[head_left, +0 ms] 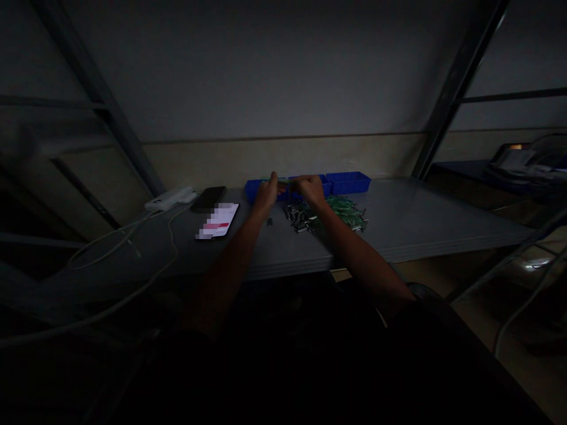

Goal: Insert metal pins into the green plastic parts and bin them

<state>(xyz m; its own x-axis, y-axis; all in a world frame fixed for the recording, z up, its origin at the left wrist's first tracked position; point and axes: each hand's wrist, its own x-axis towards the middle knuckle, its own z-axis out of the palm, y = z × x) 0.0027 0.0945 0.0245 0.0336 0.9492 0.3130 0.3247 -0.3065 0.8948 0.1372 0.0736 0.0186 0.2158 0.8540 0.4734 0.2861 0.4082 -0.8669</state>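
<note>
The table (420, 218) carries three blue trays (349, 182) at twelve o'clock from the hands, two phones (218, 221) at nine, and two heaps at five: metal clips (297, 217) and green parts (348, 211). The left hand (267, 195) and right hand (310, 189) pinch one thin green strip (283, 182) between closed fingertips, above the trays.

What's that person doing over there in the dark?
A person reaches both arms across a grey table. The left hand and right hand meet by the blue trays at the far edge, with a small greenish piece between them; it is too dim to tell the grip. A pile of metal parts and a pile of green parts lie by the right hand.
</note>
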